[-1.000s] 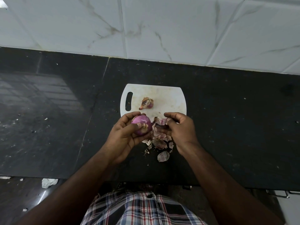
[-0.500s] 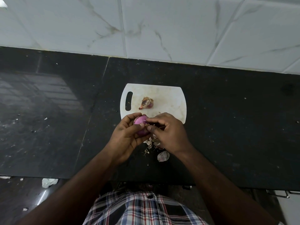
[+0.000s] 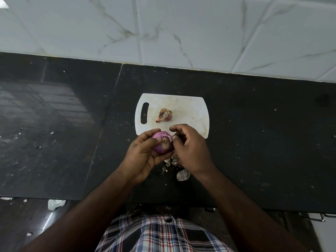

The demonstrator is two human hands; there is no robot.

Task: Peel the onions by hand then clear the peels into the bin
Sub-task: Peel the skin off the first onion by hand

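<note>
The left hand (image 3: 143, 153) cups the purple onion (image 3: 162, 144) just above the near edge of the white cutting board (image 3: 189, 110), its grip wrapped round the bulb with the thumb laid across the front. The right hand (image 3: 189, 146) has a narrow grip, fingertips pinching a pale flap of skin (image 3: 169, 137) at the onion's upper right.

The worry, as I see it, is that the thin flap tears off short if it is pulled too fast, leaving patches that need picking. The smooth peeled surface looks slippery too, so a hard tug could pop the bulb out of the left hand onto the counter (image 3: 254, 142).

The loose peels (image 3: 182, 175) lie on the counter close to its near edge, and a stray sweep of the wrist could knock them to the floor. No bin is in sight.

The held onion's root end faces up toward the person, so its long axis runs roughly toward the camera. A second, unpeeled onion (image 3: 164, 115) lies on its side on the board, its tip pointing to the near left.
</note>
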